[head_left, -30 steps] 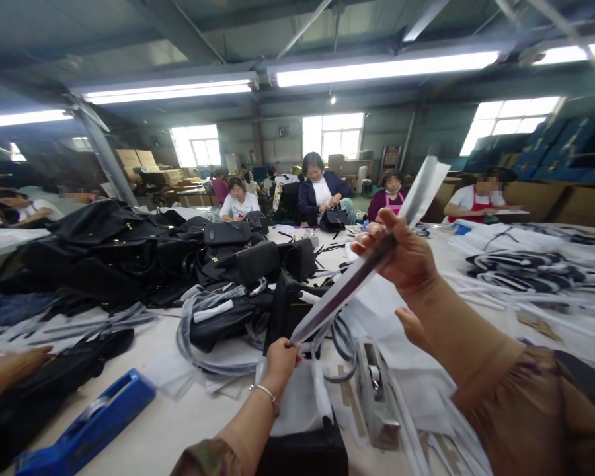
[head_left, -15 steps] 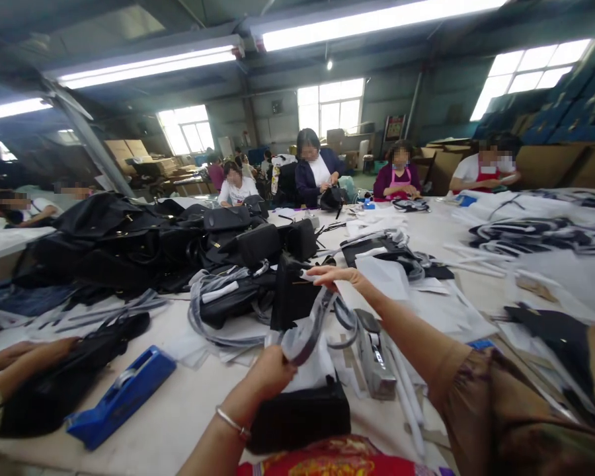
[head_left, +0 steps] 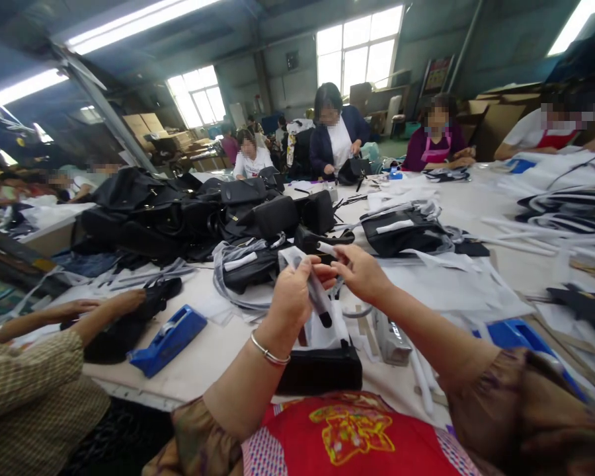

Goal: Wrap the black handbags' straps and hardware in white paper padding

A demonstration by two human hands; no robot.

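table [head_left: 218, 357] is the big thing, and i place everything off the black bag [head_left: 322, 373] at its near edge. pile of black bags [head_left: 178, 211] sits far behind-left of the black bag, well apart. a co-worker's hand [head_left: 123, 301] is left of it, on another dark bag. blue tape dispenser [head_left: 168, 337] is left of the black bag, near; grey metal dispenser [head_left: 391, 337] is just right of it. my left hand [head_left: 290, 297] is just above the black bag, closed round the wrapped strap [head_left: 320, 304], a dark strip in white paper, tilted, with its lower end toward the bag. right hand [head_left: 364, 274] is above-right of the bag, thumb and fingers pinched together on the strap's upper end. i judge the work is on the paper wrap: use the left fist as anchor, have the right fingers draw the paper taut and flat with no twist, and stay clear of the loose loops behind. writing: none readable. the red apron [head_left: 352, 430] below the bag has a yellow motif, too blurred to read.
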